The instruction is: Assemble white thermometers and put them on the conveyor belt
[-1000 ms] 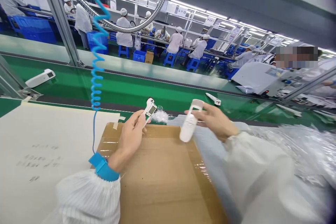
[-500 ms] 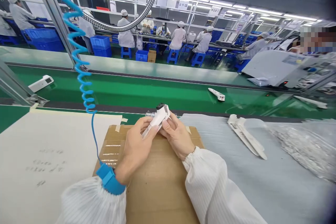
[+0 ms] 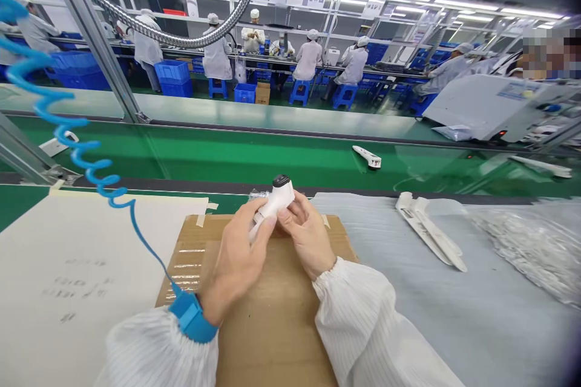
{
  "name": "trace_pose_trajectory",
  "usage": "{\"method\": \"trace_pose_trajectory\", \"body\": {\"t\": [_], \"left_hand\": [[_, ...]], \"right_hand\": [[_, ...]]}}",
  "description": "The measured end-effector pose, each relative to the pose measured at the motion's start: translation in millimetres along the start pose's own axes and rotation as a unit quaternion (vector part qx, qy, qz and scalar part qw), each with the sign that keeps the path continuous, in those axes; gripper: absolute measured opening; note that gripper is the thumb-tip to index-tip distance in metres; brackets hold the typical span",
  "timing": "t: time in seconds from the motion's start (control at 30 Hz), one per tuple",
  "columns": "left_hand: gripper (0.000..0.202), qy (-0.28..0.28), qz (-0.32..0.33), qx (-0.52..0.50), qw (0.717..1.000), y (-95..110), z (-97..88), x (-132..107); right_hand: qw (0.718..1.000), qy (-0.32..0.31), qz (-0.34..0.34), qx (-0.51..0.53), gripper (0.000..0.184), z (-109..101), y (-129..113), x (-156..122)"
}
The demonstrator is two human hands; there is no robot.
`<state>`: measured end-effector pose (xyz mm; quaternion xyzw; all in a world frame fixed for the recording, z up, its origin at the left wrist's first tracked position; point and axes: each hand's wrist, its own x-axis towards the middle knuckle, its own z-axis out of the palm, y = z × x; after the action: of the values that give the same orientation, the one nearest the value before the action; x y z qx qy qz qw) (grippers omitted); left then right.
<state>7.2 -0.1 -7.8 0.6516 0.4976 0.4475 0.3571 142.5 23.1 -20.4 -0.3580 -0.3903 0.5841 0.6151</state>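
So, clock face centred on the white handheld device (image 3: pixel 278 201), which is held up just over the far edge of the cardboard box (image 3: pixel 272 314). It's tilted, with the black-capped end pointed to about 1 o'clock. The lower end is gripped by the left hand (image 3: pixel 238 251), which is mostly closed, thumb laid along the near side. The upper part is pinched from the right by the right hand (image 3: pixel 311 236), fingers curled in and thumb pressed to the near side; how far the hidden fingertips are wrapped can't be told.

A blue wrist strap (image 3: pixel 195 317) is worn at 7 to 8 o'clock, and a coiled blue cord (image 3: pixel 97 163) is hooked to it and strung off toward 9. Some clear plastic (image 3: pixel 258 195) can be made out right behind the left fingers. At 8 to 9, a big sheet of paper (image 3: pixel 113 242) with handwriting is taped down, but the writing is too blurred to be read.

Just past 3 o'clock, long white shell pieces (image 3: pixel 431 233) are laid together on a pale foam sheet (image 3: pixel 385 302), with a clear bag of small parts (image 3: pixel 535 248) further out. On the green belt (image 3: pixel 227 148), another white device (image 3: pixel 368 158) is seen near 2. Co-workers in white (image 3: pixel 308 60) are seated beyond, toward 12 to 1.
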Motion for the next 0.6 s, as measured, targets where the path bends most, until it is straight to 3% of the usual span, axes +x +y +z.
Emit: {"method": "trace_pose_trajectory", "body": {"t": [0.07, 0.17, 0.23, 0.3, 0.4, 0.53, 0.6], "left_hand": [[0.034, -0.050, 0.031, 0.103, 0.993, 1.0, 1.9, -3.6], [0.046, -0.167, 0.050, 0.225, 0.959, 0.2, 6.2, -8.1], [0.052, -0.192, 0.072, 0.280, 0.938, -1.0, 7.4, -9.1], [0.050, -0.175, 0.090, 0.312, 0.929, -3.0, 5.8, -7.9], [0.044, -0.106, 0.067, 0.321, 0.939, -7.0, -1.3, -3.4], [0.038, 0.024, 0.084, 0.250, 0.964, -7.2, -8.6, -0.1], [0.041, 0.038, 0.106, 0.200, 0.973, -2.9, -8.1, -1.0]], "right_hand": [[0.995, 0.032, 0.061, 0.077, 0.048, -0.4, -1.4, 0.1], [0.968, 0.084, 0.148, 0.183, 0.048, -4.1, -4.4, 0.0], [0.958, 0.084, 0.177, 0.210, 0.046, -6.9, -7.5, 0.3], [0.952, 0.067, 0.192, 0.229, 0.046, -8.0, -11.1, 1.1], [0.954, 0.005, 0.196, 0.228, 0.038, -5.5, -14.8, 1.9], [0.972, -0.097, 0.138, 0.164, 0.025, 3.8, -9.3, -3.6], [0.975, -0.112, 0.122, 0.146, 0.026, 9.8, -3.0, -8.8]]}}
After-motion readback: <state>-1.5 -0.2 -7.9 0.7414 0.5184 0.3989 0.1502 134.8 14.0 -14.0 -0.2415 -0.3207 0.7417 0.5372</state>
